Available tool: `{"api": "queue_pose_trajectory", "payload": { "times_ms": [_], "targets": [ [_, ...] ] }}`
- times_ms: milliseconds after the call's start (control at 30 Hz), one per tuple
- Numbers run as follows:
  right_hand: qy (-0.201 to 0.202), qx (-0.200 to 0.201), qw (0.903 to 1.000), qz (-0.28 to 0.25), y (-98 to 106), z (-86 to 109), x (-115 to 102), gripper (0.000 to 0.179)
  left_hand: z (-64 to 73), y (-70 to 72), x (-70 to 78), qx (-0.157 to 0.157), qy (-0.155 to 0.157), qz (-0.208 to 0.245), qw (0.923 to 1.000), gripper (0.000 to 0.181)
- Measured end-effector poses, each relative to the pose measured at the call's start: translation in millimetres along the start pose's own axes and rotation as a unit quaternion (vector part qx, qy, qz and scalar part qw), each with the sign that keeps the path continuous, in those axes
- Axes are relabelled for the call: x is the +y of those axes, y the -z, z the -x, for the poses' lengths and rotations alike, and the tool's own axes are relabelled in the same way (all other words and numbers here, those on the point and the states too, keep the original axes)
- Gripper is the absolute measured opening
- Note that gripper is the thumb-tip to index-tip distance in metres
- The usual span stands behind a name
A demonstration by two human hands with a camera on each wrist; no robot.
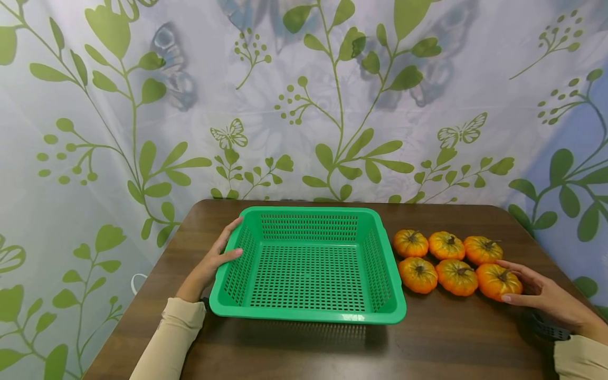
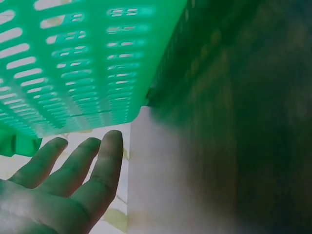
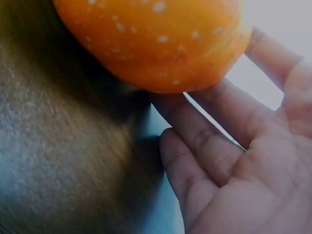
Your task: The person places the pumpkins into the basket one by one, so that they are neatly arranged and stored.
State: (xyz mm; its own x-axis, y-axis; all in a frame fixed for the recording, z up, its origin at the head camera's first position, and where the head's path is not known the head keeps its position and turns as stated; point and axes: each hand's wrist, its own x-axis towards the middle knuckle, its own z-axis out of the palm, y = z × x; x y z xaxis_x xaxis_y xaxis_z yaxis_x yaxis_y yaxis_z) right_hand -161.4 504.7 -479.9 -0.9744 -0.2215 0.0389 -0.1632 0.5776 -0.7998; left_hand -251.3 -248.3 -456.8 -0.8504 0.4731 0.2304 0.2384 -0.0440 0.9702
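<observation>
A green plastic basket [image 1: 309, 315] with slotted walls and floor stands at the middle of the table, and nothing lies inside it. My left hand [image 1: 216, 262] holds its left side, thumb over the rim and fingers along the outside; three fingers [image 2: 111, 156] show beside the slotted wall in the left wrist view. At the right, my right hand [image 1: 546, 295] grips a small orange pumpkin [image 1: 499, 282] between thumb and fingers. This pumpkin [image 3: 161, 44] fills the top of the right wrist view, with fingertips partly hidden behind it. It is the rightmost of the front row.
Several more small pumpkins [image 1: 457, 277] sit in two rows between the basket and my right hand. The brown wooden table [image 1: 442, 338] ends at a hanging cloth [image 1: 294, 132] printed with leaves and butterflies. A white cable loop [image 1: 134, 285] shows past the left edge.
</observation>
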Motion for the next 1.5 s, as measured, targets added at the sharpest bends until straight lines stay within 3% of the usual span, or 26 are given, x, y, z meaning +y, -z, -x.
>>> {"api": "queue_pose_trajectory", "payload": {
  "times_ms": [300, 600, 767, 933, 1233, 1500],
  "targets": [
    [-0.035, 0.004, 0.9993, 0.009, 4.8, 1.1, -6.7, 0.071, -4.1, -4.4, -4.0, 0.004, -0.01, 0.018, 0.9998, 0.077],
    [-0.053, -0.003, 0.9983, 0.021, 11.0, 0.6, -26.9, 0.075, -7.2, -5.2, -8.8, 0.006, -0.088, 0.034, 0.9955, 0.076],
    [-0.058, -0.005, 0.9972, 0.048, 14.4, -1.2, -43.7, 0.08, -8.4, -5.1, -10.6, 0.004, -0.086, 0.042, 0.9954, 0.076],
    [-0.049, -0.003, 0.9962, 0.072, 15.7, -1.6, -56.1, 0.079, -10.4, -6.7, -9.9, 0.0, -0.09, 0.046, 0.9949, 0.075],
    [-0.012, 0.0, 0.9987, 0.05, 14.5, -8.7, -72.7, 0.079, -10.3, -7.0, -11.2, 0.016, -0.075, 0.04, 0.9963, 0.076],
    [0.021, 0.011, 0.9986, 0.047, 7.3, -15.2, -90.1, 0.079, -12.9, -8.5, -11.6, 0.016, -0.097, 0.038, 0.9944, 0.076]
  ]
}}
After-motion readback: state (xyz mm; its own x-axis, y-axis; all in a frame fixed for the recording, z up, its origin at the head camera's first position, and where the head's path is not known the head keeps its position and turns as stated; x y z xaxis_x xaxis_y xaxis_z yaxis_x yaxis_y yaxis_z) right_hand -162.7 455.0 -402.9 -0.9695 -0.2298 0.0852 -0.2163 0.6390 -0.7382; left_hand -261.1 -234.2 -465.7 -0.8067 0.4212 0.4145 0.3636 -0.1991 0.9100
